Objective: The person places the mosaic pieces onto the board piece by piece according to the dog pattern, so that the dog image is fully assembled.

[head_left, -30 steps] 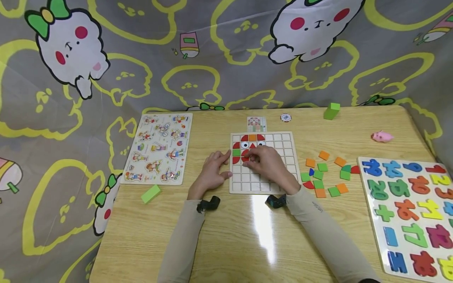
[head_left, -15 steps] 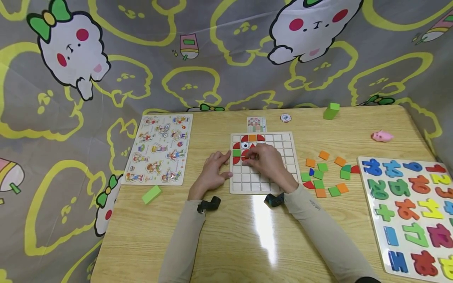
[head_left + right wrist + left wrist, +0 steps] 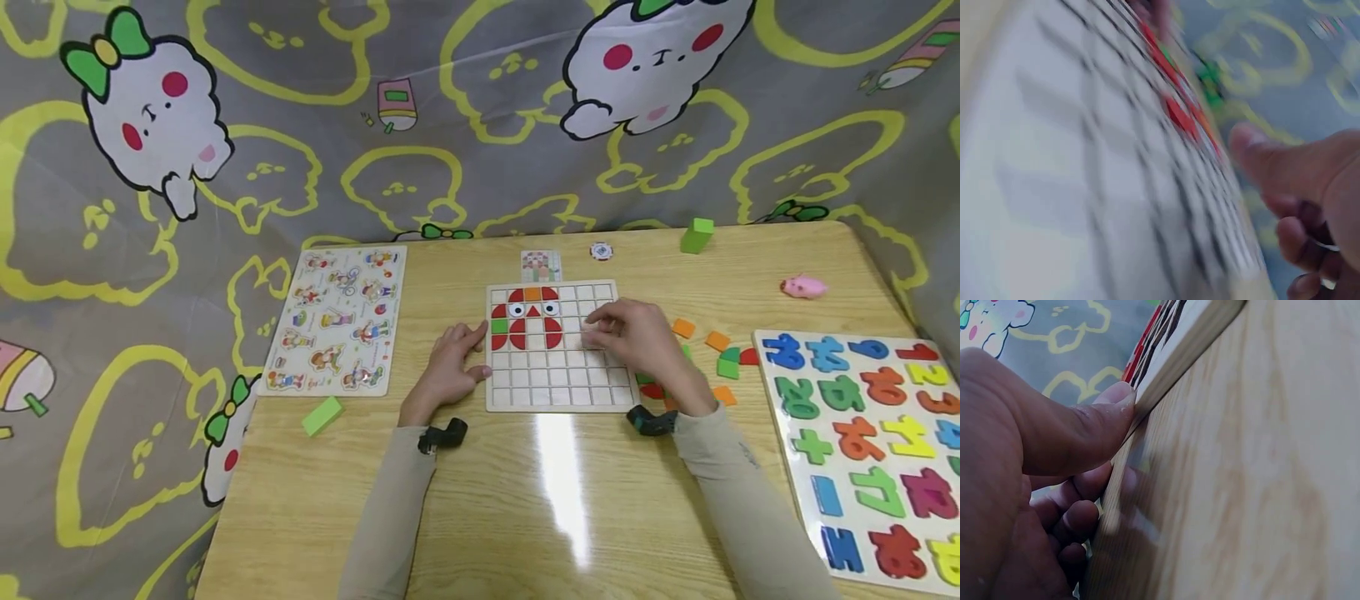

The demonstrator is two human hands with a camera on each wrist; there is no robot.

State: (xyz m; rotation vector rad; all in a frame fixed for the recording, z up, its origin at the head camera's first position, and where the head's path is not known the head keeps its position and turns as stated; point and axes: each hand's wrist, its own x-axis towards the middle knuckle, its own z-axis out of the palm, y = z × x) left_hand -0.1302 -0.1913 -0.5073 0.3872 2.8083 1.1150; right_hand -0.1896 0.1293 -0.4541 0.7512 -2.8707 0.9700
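A white grid board (image 3: 540, 398) lies on the table. Red curved pieces (image 3: 553, 335), an orange square (image 3: 532, 294), a green square (image 3: 499, 327), two eye pieces (image 3: 517, 309) and a small red triangle (image 3: 533, 312) fill cells at its upper left. My left hand (image 3: 447, 367) rests at the board's left side, and in the left wrist view the thumb (image 3: 1094, 428) touches the edge. Over the right side of the board is my right hand (image 3: 637, 337), its fingers loosely bent. In the right wrist view no piece shows between thumb (image 3: 1272, 159) and fingers.
Loose orange squares (image 3: 717, 341) and green pieces lie right of the board, partly hidden by the right hand. A picture card (image 3: 540, 265) and a round chip (image 3: 601, 251) lie behind. Character (image 3: 324, 321) and number (image 3: 813, 518) puzzle boards flank them, with green blocks (image 3: 322, 416) and a pink pig (image 3: 803, 287).
My right hand has moved right, off the red pieces toward the board's right edge, uncovering the right eye and a red curved piece beneath it. My left hand stays at the left edge.
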